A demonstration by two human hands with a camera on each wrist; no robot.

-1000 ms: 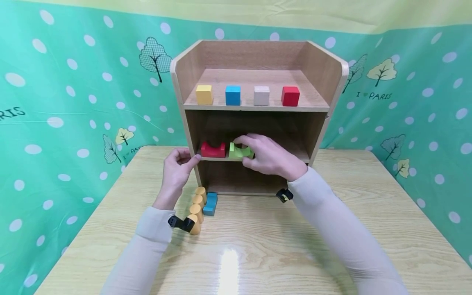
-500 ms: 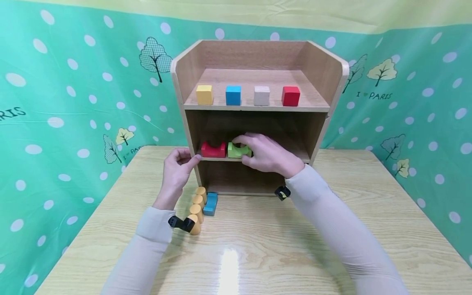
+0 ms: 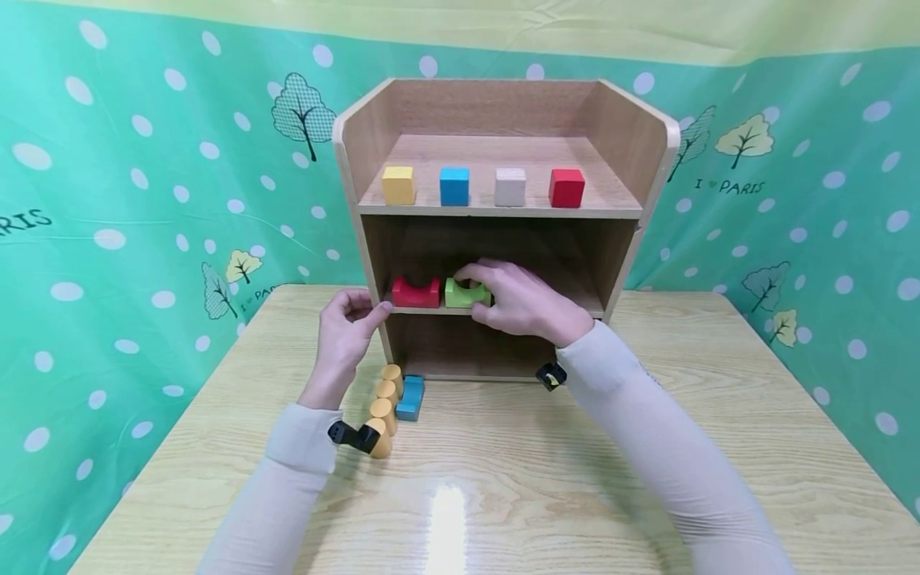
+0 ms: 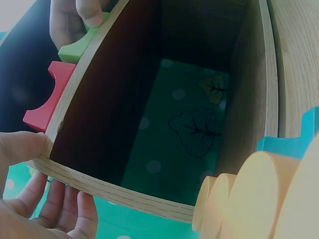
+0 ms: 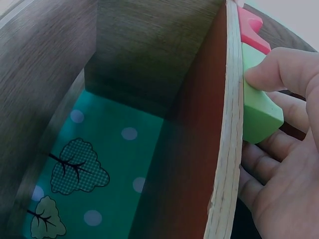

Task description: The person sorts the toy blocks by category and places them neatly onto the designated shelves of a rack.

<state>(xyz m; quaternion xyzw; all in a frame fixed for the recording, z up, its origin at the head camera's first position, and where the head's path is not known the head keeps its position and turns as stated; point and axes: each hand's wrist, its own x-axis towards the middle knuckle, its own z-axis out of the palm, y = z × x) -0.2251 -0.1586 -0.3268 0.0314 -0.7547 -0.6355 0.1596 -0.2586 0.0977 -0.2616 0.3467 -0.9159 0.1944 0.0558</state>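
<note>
My right hand (image 3: 521, 301) pinches a light green block with a curved notch (image 3: 460, 298) on the middle board of a wooden shelf unit (image 3: 503, 212). In the right wrist view the thumb (image 5: 276, 72) presses the green block's front face (image 5: 259, 109), with fingers behind it. A red notched block (image 3: 415, 295) sits just left of the green one, notch upward, a narrow gap between them in the head view. My left hand (image 3: 345, 335) holds the unit's left side panel, thumb (image 4: 25, 146) at the middle board's front corner and fingers outside.
Yellow, blue, white and red cubes (image 3: 566, 188) stand spaced along the top board. On the table (image 3: 546, 479), several tan cylinders (image 3: 382, 412) form a row beside a blue notched block (image 3: 410, 398), in front of the unit's left side. A patterned cloth (image 3: 144, 200) hangs behind.
The green block has shifted slightly left toward the red block and sits more level, with my right hand moving along. My left hand stays in place.
</note>
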